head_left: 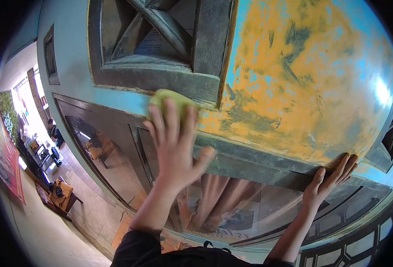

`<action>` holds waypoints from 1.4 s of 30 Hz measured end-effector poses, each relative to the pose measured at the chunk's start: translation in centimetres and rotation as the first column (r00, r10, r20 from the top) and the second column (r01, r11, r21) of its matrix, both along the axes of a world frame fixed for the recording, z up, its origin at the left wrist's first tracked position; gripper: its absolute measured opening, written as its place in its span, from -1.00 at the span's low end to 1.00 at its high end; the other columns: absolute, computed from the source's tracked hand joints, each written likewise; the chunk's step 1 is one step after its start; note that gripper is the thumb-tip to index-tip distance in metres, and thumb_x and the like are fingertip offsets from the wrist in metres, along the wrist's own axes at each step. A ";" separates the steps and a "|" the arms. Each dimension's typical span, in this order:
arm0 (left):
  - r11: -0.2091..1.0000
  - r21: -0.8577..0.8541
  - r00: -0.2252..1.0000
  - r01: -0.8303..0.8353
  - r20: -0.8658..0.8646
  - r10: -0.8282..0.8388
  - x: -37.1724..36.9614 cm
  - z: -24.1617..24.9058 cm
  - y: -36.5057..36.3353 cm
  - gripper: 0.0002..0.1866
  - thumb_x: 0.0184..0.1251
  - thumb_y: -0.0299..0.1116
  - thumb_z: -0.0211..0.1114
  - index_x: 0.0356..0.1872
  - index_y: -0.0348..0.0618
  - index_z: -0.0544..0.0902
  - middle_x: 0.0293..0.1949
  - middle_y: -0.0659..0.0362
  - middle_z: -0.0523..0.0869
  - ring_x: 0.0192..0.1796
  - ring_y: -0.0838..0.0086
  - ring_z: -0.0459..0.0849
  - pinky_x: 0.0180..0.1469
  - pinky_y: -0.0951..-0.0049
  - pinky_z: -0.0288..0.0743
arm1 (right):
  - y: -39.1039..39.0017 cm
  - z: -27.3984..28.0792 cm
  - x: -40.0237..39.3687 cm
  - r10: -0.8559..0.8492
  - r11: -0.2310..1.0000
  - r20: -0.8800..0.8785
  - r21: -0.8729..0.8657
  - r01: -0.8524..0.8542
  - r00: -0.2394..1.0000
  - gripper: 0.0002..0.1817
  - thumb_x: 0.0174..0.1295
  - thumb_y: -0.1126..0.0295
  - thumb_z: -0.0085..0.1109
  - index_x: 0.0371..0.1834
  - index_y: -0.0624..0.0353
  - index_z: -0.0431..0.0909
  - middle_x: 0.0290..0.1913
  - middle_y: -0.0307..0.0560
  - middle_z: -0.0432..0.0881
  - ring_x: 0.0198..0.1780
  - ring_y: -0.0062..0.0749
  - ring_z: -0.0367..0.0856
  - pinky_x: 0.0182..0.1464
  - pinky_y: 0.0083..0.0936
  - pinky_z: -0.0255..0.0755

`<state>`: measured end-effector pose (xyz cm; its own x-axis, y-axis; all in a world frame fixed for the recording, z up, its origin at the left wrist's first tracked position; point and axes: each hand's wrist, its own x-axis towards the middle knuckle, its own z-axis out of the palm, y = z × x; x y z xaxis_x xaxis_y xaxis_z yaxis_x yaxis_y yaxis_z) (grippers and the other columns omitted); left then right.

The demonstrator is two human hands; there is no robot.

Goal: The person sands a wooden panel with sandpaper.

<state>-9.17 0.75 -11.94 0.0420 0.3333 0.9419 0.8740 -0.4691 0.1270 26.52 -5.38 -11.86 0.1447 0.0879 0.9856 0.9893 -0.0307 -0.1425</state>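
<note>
My left hand presses a yellow-green pad, perhaps a sponge or folded sheet, against the wall strip below a dark wooden vent frame. Its fingers lie over the pad and the thumb sticks out to the right; motion blurs the pad a little. Farther right, my right hand rests with fingers stretched on the upper edge of a dark wooden window frame, holding nothing. Above and between the hands, the wall shows patchy orange over light blue, with grey smears.
Glass panes with a pinkish curtain lie below the frame. At the left, a passage with a tiled floor holds a chair with a dark object on it. A person is in the background. A dark patterned grille stands at lower right.
</note>
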 end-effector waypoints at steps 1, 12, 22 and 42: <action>1.000 0.008 0.998 0.002 0.060 -0.003 -0.4 0.4 0.4 -0.11 0.49 0.37 -0.11 0.61 -0.09 0.21 0.65 -0.23 -0.10 0.64 -0.38 -0.33 0.50 -0.45 -0.53 | 0.1 -0.1 0.2 0.004 1.000 0.003 0.000 -0.004 1.000 -0.18 0.53 -0.27 -0.30 0.68 0.00 0.05 0.72 0.03 -0.08 0.72 0.05 -0.27 0.59 0.27 -0.50; 1.000 -0.013 1.000 -0.009 -0.025 0.008 1.0 1.9 -0.1 -0.08 0.44 0.43 -0.07 0.59 -0.07 0.25 0.64 -0.28 -0.07 0.62 -0.45 -0.28 0.47 -0.53 -0.46 | -0.1 -0.3 0.4 0.025 1.000 0.019 -0.018 -0.025 0.999 -0.18 0.54 -0.24 -0.27 0.68 0.06 0.04 0.71 0.13 -0.08 0.72 0.15 -0.29 0.59 0.27 -0.50; 0.993 0.113 0.950 -0.035 -0.303 0.068 4.4 8.4 -0.6 -0.13 0.44 0.42 -0.07 0.60 0.09 0.27 0.65 -0.18 -0.02 0.64 -0.35 -0.18 0.48 -0.52 -0.36 | -0.7 1.0 -0.7 0.076 0.997 0.014 -0.008 -0.076 0.997 -0.21 0.54 -0.24 -0.34 0.62 0.08 0.19 0.68 0.17 0.01 0.70 0.19 -0.18 0.58 0.30 -0.49; 0.607 0.343 0.690 0.717 -0.474 -0.547 5.0 13.9 1.6 -0.79 0.36 -0.34 0.12 -0.17 -0.21 0.65 0.03 0.01 0.68 0.19 0.05 0.67 0.30 0.02 0.47 | 0.7 11.4 -9.5 0.490 0.872 0.593 -0.316 -0.374 0.640 -0.31 0.27 0.05 0.22 0.51 -0.11 0.40 0.49 0.03 0.43 0.48 0.01 0.42 0.50 0.09 0.19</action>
